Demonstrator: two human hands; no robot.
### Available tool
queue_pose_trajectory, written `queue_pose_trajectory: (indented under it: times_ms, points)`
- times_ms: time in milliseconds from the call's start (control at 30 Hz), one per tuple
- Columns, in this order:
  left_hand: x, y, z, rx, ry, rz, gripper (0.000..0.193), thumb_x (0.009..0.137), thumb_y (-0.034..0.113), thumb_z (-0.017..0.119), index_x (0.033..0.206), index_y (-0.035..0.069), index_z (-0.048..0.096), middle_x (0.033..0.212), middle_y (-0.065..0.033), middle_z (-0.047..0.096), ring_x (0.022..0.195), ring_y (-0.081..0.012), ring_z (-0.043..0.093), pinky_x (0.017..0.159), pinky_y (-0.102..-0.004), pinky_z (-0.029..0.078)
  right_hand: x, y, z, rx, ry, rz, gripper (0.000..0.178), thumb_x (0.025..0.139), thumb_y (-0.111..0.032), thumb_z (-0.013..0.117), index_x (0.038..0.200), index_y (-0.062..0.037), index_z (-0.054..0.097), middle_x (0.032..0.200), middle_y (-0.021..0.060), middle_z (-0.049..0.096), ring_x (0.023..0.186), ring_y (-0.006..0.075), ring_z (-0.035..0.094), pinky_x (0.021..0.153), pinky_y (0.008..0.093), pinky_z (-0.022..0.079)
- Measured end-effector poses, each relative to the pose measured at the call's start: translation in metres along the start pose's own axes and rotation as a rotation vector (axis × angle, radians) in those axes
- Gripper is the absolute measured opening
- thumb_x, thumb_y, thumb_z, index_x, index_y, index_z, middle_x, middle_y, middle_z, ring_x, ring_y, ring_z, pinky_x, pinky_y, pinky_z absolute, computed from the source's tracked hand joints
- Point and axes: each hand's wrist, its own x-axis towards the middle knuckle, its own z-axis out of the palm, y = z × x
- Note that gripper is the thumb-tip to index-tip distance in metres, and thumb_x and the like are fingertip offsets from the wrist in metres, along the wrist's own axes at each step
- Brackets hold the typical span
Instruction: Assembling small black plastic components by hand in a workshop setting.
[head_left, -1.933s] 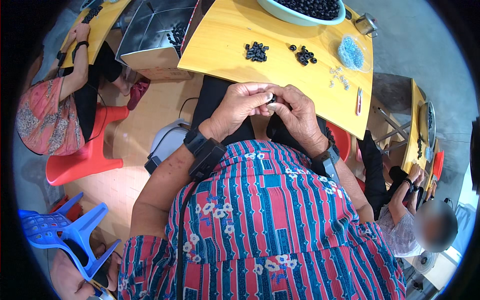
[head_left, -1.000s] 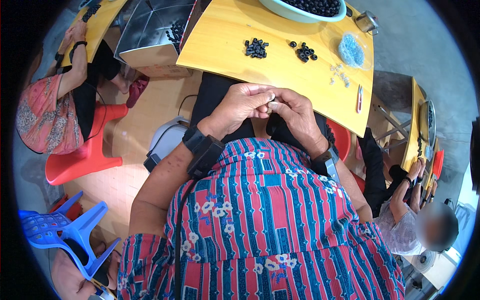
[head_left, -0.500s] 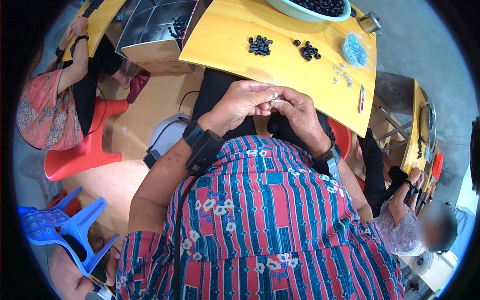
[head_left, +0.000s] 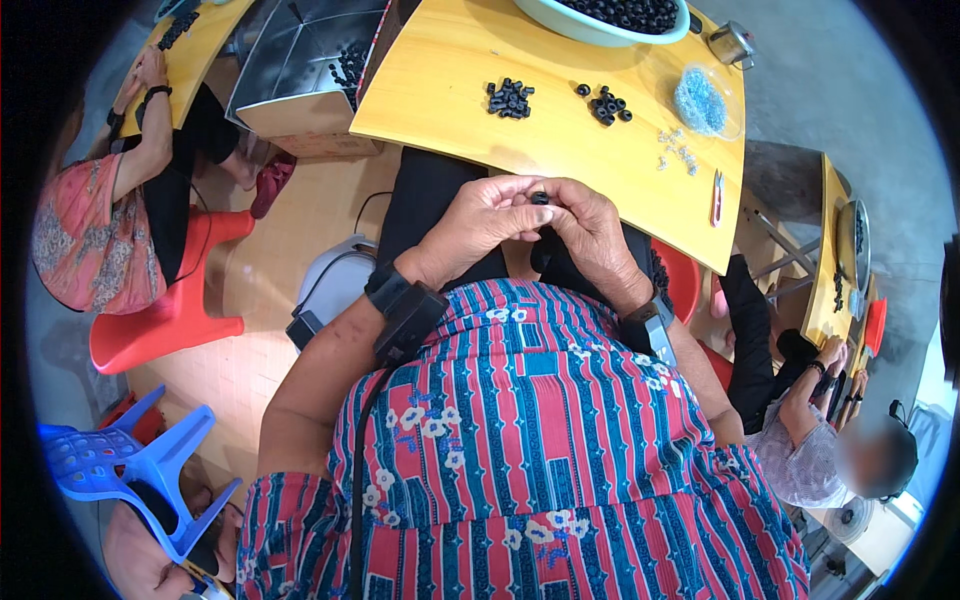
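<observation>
ring piles (head_left: 511, 98) on table (head_left: 440, 80), bowl (head_left: 570, 22) behind, hands (head_left: 535, 225) in front

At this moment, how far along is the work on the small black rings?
Two small piles of black rings and lie on the yellow table; finished or not, I cannot tell. The left hand and right hand pinch one black ring together. The bowl remains full.

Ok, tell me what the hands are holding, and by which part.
A small black ring-shaped piece, pinched at its sides between the fingertips of the left hand and right hand, held together above the lap.
</observation>
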Motion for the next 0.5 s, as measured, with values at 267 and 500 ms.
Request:
queue_pose_trajectory:
  times_ms: [267, 500]
  points:
    - [0.0063, -0.007, -0.0015, 0.28, -0.038, 0.164, 0.039, 0.088, 0.012, 0.063, 0.123, -0.004, 0.054, 0.097, -0.0028, 0.062, 0.082, -0.0055, 0.057, 0.073, -0.0202, 0.05, -0.0007, -0.0025, -0.0027, -0.161, 0.027, -0.108, 0.022, 0.084, -0.001, 0.053, 0.105, 0.0017, 0.059, 0.091, 0.0153, 0.061, 0.086, 0.0246, 0.061, 0.079, 0.032, 0.048]
    - [0.0019, -0.0011, 0.0001, 0.352, -0.018, 0.162, 0.038, 0.089, 0.014, 0.063, 0.121, -0.004, 0.055, 0.095, -0.0034, 0.062, 0.08, -0.0056, 0.058, 0.071, -0.0195, 0.05, 0.0014, -0.0066, -0.003, -0.201, 0.023, -0.135, 0.019, 0.084, -0.003, 0.054, 0.102, 0.0009, 0.06, 0.089, 0.0146, 0.061, 0.083, 0.0253, 0.061, 0.076, 0.0325, 0.048]
